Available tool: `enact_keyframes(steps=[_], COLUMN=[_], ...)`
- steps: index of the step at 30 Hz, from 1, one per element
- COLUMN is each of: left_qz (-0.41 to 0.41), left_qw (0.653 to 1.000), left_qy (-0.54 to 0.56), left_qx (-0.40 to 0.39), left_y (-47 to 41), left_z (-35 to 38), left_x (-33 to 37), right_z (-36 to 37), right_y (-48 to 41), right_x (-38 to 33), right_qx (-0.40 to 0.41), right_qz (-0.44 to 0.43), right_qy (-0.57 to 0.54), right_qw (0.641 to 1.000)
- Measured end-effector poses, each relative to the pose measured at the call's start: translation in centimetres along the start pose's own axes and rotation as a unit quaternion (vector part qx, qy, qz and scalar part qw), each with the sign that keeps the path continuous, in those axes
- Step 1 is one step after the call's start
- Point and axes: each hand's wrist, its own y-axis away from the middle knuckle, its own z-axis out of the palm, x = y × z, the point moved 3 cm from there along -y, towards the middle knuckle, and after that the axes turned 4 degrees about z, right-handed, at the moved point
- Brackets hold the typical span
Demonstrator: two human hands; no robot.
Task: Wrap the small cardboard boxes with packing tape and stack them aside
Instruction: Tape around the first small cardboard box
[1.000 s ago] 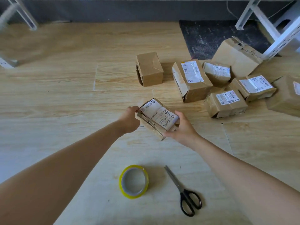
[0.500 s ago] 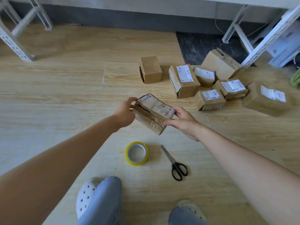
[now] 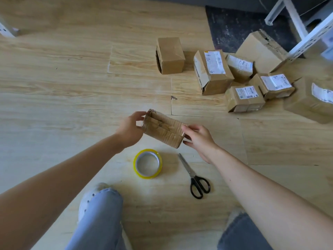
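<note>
Small box held above floor between both hands, tilted, plain corrugated side with flap seam toward camera; left hand pinches left end, fingers curled narrow on top edge; right hand clamps right end, thumb on face; tape roll flat on floor just below box, scissors beside it; unwrapped boxes piled far right; judgement: orienting box before taping; keep seam up, press flaps flush, set box down near roll so one hand frees for tape
</note>
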Motion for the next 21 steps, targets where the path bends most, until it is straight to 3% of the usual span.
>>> enact_keyframes(steps=[13,21], left_qz=[-0.029,-0.002], left_qw=[0.999,1.0], left_qy=[-0.005,-0.014], left_qx=[-0.017,-0.013], left_y=[-1.0,1.4], left_z=[1.4,1.7], left_x=[-3.0,-5.2], right_z=[1.1,1.4], right_y=[-4.3,-4.5], right_x=[5.0,5.5], right_qx=[0.054,0.047], right_qz=[0.055,0.014], right_qy=[0.006,0.079], right_qw=[0.997,0.996])
